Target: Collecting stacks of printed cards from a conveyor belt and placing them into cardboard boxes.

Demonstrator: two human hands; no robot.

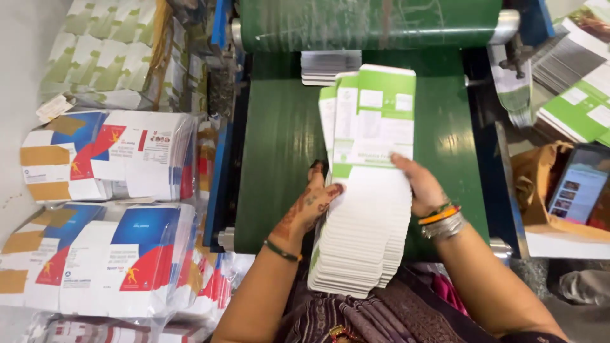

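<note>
Far left, upper: bundle of green-and-white flat cartons [105, 51], wrapped in clear film, lying at a slant.

Left, middle and lower: wrapped bundles of blue, red and white flat cartons [111, 159], stacked in tiers, some patched with brown tape.

Centre: green conveyor belt [279, 152], running away from the person up to a green roller [368, 22] at the top of the view. A small pile of white flat cartons [327, 67] lies on the belt just under the roller.

Centre, on the belt: long shingled stack of flat cartons [365, 209], white edges toward the person, green-and-white printed faces fanned at the far end. The near end hangs off the belt over the person's lap.

Left hand [314, 203]: henna-patterned, dark band at the wrist; its grip is open, fingers spread flat against the left edge of the stack, closed round nothing.

Right hand [419, 184]: bangles at the wrist; fingers lie on the top right of the stack, thumb side hidden, so how far the grip closes cannot be told.

Right: brown paper bag [530, 184] with a lit phone [578, 184] propped on it.

Far right, upper: loose green-and-white flat cartons [578, 108], fanned.
</note>
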